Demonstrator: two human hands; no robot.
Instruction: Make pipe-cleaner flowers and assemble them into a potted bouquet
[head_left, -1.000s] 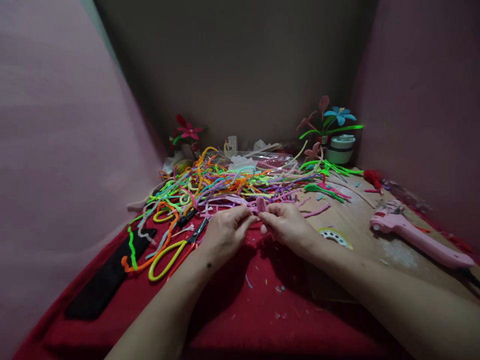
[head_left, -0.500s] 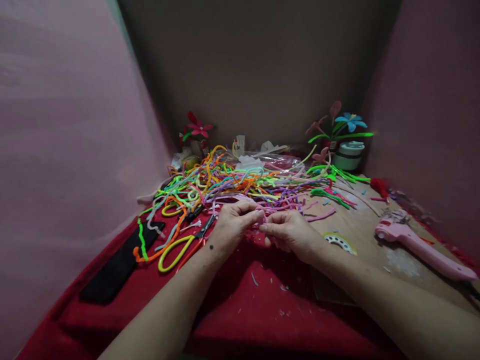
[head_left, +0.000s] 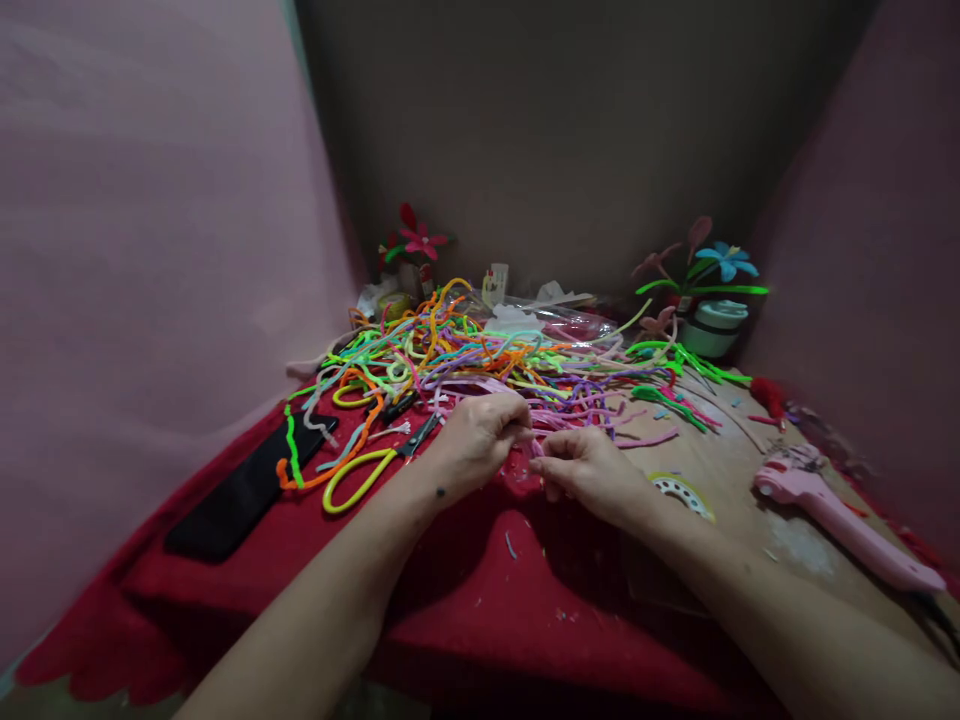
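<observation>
In the middle of the head view my left hand (head_left: 487,432) is closed in a pinch, its fingertips turned toward the right hand. My right hand (head_left: 581,462) pinches a small pink fuzzy piece (head_left: 537,452) between thumb and fingers. Whatever the left fingertips hold is too small and hidden to name. The two hands are a little apart, over the front of a big tangle of coloured pipe cleaners (head_left: 480,350). Yellow-handled scissors (head_left: 360,482) lie just left of my left wrist, their blades partly behind it.
A black phone (head_left: 240,495) lies on the red cloth (head_left: 510,620) at left. A tape roll (head_left: 679,492) and a pink glue gun (head_left: 840,515) rest on brown board at right. Fuzzy flowers (head_left: 727,262) and a lidded pot (head_left: 714,328) stand behind.
The view has shifted, so the background sits further right. My left hand has turned, its fingers more curled, and a gap shows between the fingertips of both hands.
</observation>
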